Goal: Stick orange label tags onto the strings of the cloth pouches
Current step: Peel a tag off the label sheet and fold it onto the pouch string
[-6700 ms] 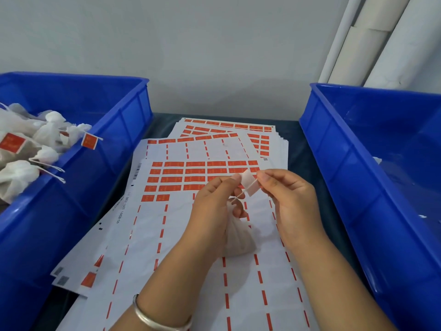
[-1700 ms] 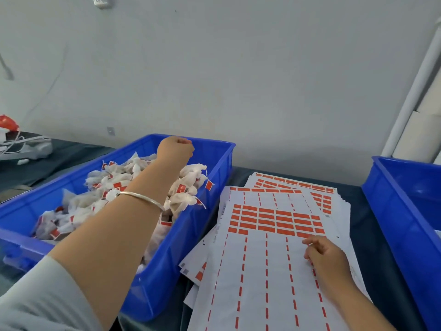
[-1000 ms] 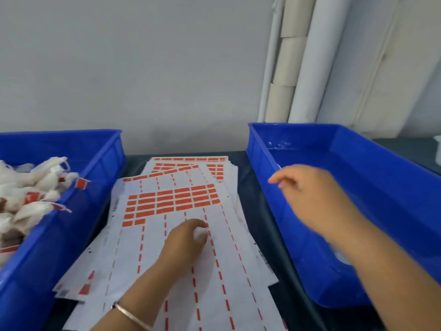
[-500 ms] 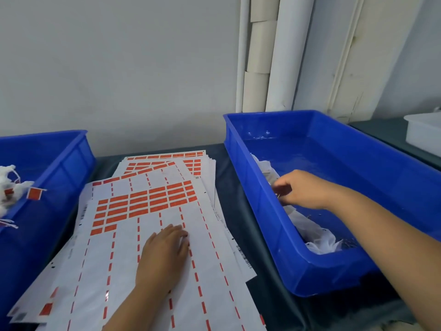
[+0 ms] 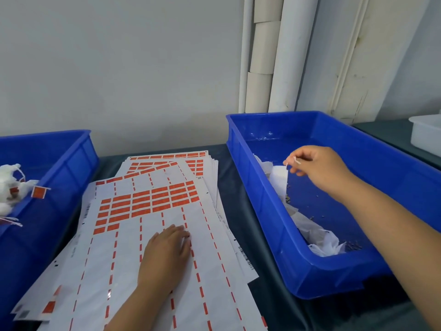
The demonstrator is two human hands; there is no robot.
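Over the right bin (image 5: 274, 204), right hand (image 5: 319, 168) pinches a pouch string (image 5: 294, 161); left hand (image 5: 167, 254) lies flat on unreadable label sheets (image 5: 148, 204).

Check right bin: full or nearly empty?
Nearly empty. The right blue bin shows mostly bare floor; a few white pouches lie along its left wall, one lifted by the right hand.

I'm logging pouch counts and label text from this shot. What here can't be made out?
- Tagged pouches in the left bin: head view, cut off by the frame's left edge.
- Orange labels: print too small.
- Pouch pinched by the right hand: blurred.
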